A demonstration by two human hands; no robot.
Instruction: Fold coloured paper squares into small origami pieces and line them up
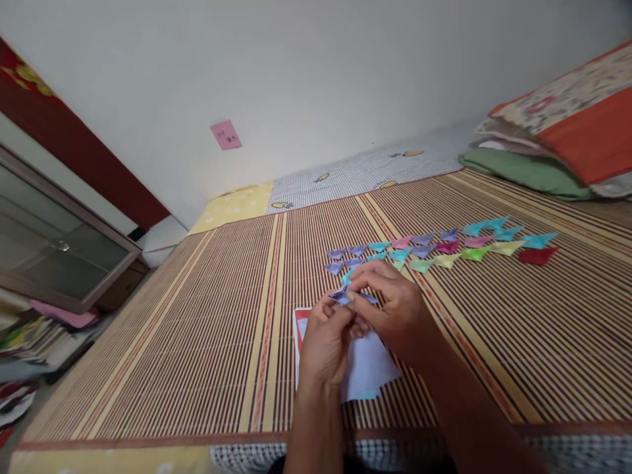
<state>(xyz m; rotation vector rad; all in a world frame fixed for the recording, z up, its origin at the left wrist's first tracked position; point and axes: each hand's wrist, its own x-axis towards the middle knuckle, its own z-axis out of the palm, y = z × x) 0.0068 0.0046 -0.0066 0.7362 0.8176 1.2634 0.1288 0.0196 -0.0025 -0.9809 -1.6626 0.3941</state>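
Observation:
Between my two hands is a small folded piece of purple-blue paper (340,295), with pointed ends sticking out. My left hand (326,336) pinches it from below and the left. From the right, my right hand (388,299) grips it between thumb and fingers. Under the hands lie loose sheets of pale lavender paper (368,368), on top of something with a red and white edge (300,319). Just beyond my fingers stand rows of folded paper birds, among them a green one (475,253) and a dark red one (538,255).
A striped bamboo mat (222,329) covers the bed. Folded bedding (533,172) is stacked at the back right. A pink note (226,135) is stuck on the white wall. A glass-doored cabinet (59,243) stands at the left, with books (44,342) beside it.

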